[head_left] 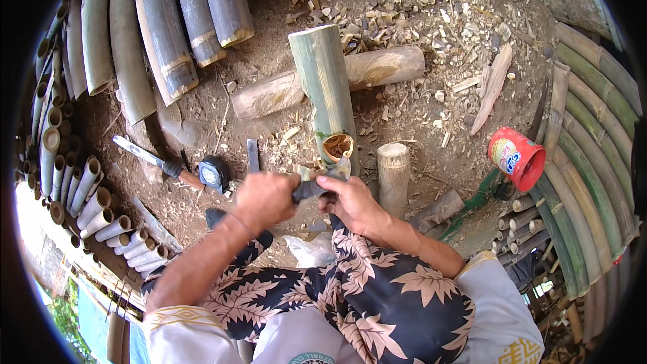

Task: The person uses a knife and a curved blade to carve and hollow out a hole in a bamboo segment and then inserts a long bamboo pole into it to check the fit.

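Note:
My left hand (pixel 266 199) is closed in a fist around one end of a short dark grey object (pixel 308 190), whose kind I cannot make out. On its other end, my right hand (pixel 354 201) grips with the thumb laid along the top. Just beyond the hands is the near end of a thick green bamboo piece (pixel 323 74), cut open with a brown hollow inside. It rests across a log (pixel 387 67) on the ground. Something pale and translucent shows by the right fingertips, too small to name.
Left of my hands lie a tape measure (pixel 214 174), a long blade with a wooden handle (pixel 138 150) and a flat metal strip (pixel 253 155). A short upright log (pixel 393 175) and a red container (pixel 517 160) are to the right. Bamboo poles (pixel 162 27) line both sides; wood chips litter the dirt.

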Tool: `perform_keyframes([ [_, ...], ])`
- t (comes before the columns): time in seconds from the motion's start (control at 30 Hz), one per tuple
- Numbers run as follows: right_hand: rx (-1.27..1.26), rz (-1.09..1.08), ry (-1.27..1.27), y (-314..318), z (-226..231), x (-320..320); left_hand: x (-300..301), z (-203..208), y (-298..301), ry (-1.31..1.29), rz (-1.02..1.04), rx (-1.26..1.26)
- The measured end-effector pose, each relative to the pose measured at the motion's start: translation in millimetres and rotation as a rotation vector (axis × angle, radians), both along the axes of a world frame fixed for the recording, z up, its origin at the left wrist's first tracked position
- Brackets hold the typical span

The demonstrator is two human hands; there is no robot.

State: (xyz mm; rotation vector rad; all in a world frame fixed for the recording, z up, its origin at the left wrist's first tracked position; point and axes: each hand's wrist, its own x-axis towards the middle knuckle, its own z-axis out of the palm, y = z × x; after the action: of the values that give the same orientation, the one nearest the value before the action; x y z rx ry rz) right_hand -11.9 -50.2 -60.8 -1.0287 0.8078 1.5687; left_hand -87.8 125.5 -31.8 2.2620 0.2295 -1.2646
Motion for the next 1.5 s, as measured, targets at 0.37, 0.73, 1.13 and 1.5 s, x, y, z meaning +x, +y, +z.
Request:
perform_keyframes([
  [0.37,-0.361,1.078,-1.108,-22.3,-7.0,11.4,-1.6,-19.8,-159.3,0.007,1.07,-0.112],
  [0.73,0.211,-0.034,-0.413,20.8,-21.2,-21.6,-6.4,-9.6,-8.8,-0.397,0.231,0.178],
  [1.13,0.501,-0.804,0.321,14.3,-6.4,15.2,136.4,37.2,6.4,-0.127,-0.653,0.225],
  [1.5,0.241,0.126,-0.576,-56.8,40.0,42.6,33.6,55.2,-53.0,-0.016,0.498,-0.551],
])
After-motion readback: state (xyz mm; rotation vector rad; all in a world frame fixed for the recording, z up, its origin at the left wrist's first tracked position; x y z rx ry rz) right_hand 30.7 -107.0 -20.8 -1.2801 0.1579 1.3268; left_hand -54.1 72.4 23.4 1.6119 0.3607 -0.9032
